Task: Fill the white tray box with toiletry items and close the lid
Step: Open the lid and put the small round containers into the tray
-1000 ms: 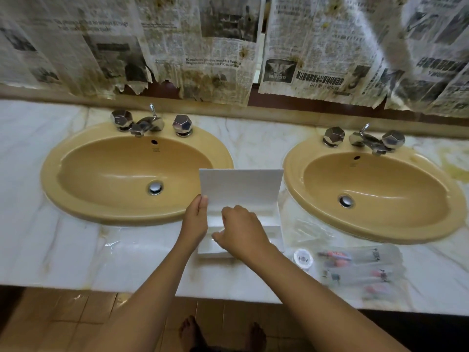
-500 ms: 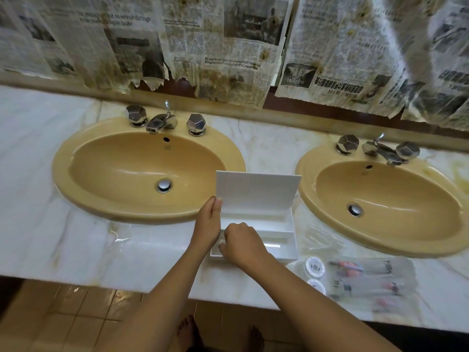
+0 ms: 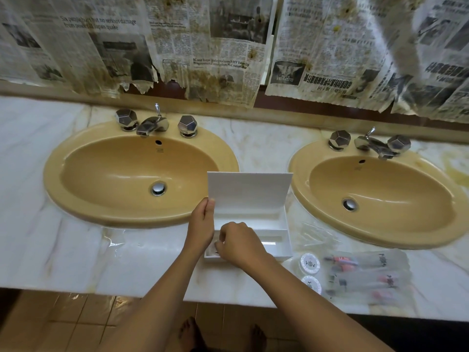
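The white tray box (image 3: pixel 276 232) sits on the marble counter between two sinks, its lid (image 3: pixel 250 189) standing upright. My left hand (image 3: pixel 201 224) grips the lid's lower left corner and the box's left end. My right hand (image 3: pixel 238 243) reaches into the box's front left compartment, fingers curled on a small clear packet with dark print (image 3: pixel 212 253); most of that packet is hidden. To the right of the box lie two round white-lidded items (image 3: pixel 309 263) and clear packets with red and black toiletries (image 3: pixel 365 275).
Two mustard-yellow sinks (image 3: pixel 76 199) (image 3: pixel 431 232) with chrome taps flank the box. Crumpled clear wrap (image 3: pixel 317 235) lies right of the box. The counter's front edge (image 3: pixel 152 294) runs just below my forearms; tiled floor and bare feet show beneath. Stained newspapers cover the wall.
The view has shifted slightly; my right hand has sunk lower into the box's front left compartment. My left hand stays on the lid's corner.
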The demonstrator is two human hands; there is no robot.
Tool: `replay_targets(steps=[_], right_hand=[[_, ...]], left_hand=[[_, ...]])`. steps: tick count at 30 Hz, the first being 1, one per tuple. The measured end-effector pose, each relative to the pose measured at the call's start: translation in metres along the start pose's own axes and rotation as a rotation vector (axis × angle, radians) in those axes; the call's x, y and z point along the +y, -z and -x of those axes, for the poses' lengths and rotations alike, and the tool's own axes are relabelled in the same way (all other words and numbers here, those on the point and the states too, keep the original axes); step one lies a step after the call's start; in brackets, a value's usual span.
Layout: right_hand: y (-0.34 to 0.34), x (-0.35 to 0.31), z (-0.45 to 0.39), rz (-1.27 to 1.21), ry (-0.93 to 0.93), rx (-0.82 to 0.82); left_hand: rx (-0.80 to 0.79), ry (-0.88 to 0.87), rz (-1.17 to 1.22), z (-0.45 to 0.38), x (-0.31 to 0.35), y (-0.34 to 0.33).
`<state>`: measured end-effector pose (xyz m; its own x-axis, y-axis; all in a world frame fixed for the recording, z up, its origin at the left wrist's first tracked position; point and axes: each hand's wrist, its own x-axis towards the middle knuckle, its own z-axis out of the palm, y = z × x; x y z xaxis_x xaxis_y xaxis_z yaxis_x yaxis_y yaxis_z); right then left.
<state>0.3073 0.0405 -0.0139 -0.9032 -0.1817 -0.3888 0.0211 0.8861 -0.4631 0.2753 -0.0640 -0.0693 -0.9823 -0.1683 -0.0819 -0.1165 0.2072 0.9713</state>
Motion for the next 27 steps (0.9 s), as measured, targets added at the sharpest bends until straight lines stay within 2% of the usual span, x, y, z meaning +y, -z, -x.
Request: replay_targets(steps=[5,9,12,16,19,24,27], right_hand=[[0.042,0.018,0.018,-0.045,0.021,0.297],[0.066,0.059,0.029,-0.004,-0.115,0.403],[0.071,0.09,0.035,0.016,-0.26,0.368],[0.064,0.116,0.043,0.111,-0.377,0.098],[0.057,0.122,0.046,0.182,-0.405,-0.014],[0.053,0.125,0.044,0.14,-0.391,-0.026],[0.061,0.123,0.044,0.11,-0.392,0.022]], left_hand=[[0.024,-0.015,-0.021,0.0,0.003,-0.001],[0.027,-0.035,-0.04,0.002,0.003,-0.001],[0.032,-0.028,-0.049,0.001,0.001,-0.001],[0.042,-0.03,-0.054,0.0,0.0,-0.002],[0.044,-0.027,-0.055,0.001,0.001,-0.003],[0.047,-0.03,-0.057,0.003,0.003,-0.003],[0.046,-0.027,-0.056,0.003,0.004,-0.002]])
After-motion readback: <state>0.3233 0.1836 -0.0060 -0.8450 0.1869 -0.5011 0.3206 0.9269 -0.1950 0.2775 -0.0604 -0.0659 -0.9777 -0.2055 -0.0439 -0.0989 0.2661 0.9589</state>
